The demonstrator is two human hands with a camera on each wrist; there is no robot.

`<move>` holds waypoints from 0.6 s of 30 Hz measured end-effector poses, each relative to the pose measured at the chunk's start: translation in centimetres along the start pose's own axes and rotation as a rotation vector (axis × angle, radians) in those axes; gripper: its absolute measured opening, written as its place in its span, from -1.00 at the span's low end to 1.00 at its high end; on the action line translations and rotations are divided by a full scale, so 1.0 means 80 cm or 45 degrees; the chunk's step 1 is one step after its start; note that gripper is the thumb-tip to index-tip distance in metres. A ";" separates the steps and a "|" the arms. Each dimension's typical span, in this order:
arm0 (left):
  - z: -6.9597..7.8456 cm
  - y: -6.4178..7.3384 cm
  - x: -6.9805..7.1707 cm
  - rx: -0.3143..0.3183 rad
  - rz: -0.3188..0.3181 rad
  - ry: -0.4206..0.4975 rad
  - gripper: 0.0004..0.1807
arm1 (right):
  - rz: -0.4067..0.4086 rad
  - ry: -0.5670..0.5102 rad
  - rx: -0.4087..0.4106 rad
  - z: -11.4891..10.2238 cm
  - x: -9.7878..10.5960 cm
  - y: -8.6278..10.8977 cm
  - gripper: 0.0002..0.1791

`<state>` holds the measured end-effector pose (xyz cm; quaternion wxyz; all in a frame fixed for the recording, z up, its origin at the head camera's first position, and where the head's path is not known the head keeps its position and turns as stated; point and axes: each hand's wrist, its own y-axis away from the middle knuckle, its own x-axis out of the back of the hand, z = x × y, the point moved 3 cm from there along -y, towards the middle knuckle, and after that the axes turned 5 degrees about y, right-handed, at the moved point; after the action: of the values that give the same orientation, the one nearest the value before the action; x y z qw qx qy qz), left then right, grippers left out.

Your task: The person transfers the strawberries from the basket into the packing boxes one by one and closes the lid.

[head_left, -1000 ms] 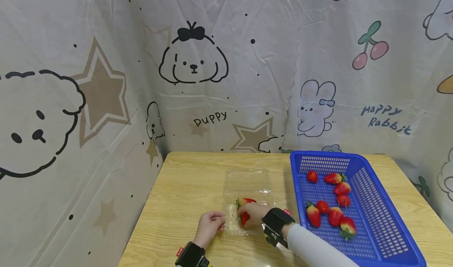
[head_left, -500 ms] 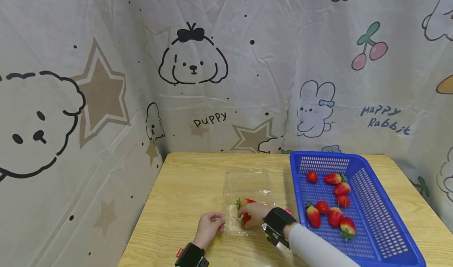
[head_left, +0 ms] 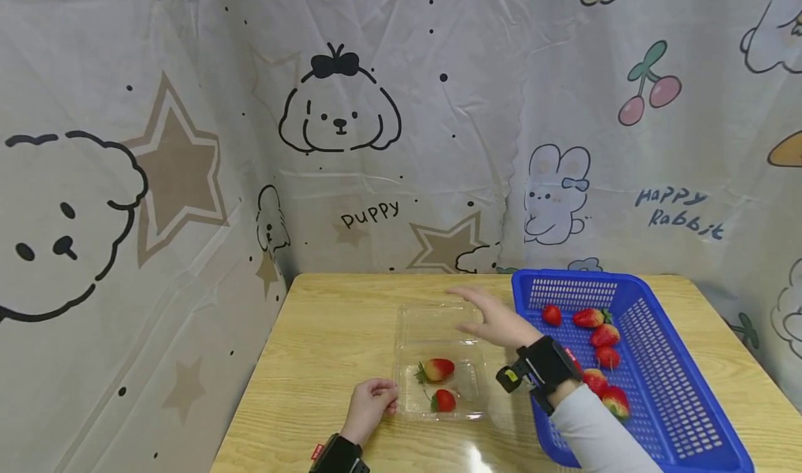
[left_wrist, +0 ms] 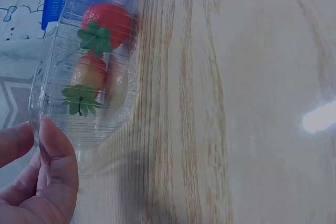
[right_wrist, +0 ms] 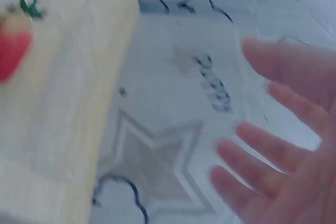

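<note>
A clear plastic clamshell box [head_left: 410, 389] lies with its lid [head_left: 432, 323] folded back on the table. Two strawberries are in its base: an upper one [head_left: 440, 370] with pale shoulders and a red one [head_left: 444, 400] nearer the front. My left hand [head_left: 370, 407] pinches the box's left rim between thumb and finger, as the left wrist view shows with the box wall [left_wrist: 58, 77] close by. Raised over the right side of the lid is my right hand [head_left: 501, 320], fingers spread and holding nothing; in the right wrist view the hand [right_wrist: 283, 145] looks blurred.
A blue plastic basket [head_left: 689, 382] with several strawberries, one of them [head_left: 551, 315] at its far left, stands on the right of the wooden table [head_left: 313, 340]. My right forearm crosses the basket's near left side. A printed curtain [head_left: 376, 180] hangs behind the table.
My right hand has let go of the front strawberry, lifted out of the box and moved back and right, its fingers spreading. The left hand keeps its place on the rim.
</note>
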<state>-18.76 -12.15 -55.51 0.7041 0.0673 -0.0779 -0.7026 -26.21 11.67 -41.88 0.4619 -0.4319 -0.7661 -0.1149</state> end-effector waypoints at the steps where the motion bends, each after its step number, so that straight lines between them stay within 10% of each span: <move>1: 0.000 0.000 0.000 0.000 0.000 0.001 -0.78 | 0.080 0.011 -0.015 0.003 0.010 0.003 -0.34; 8: -0.002 -0.002 0.002 0.017 0.009 0.003 -0.79 | 0.423 0.185 -0.285 0.034 0.043 0.033 -0.20; 18: -0.004 -0.005 0.000 0.013 0.000 -0.002 -0.78 | 0.301 0.205 -0.724 0.092 0.045 0.090 -0.01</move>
<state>-19.08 -12.17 -55.91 0.7038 0.0702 -0.0821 -0.7022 -25.88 22.19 -44.61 0.3918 -0.6195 -0.6086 -0.3038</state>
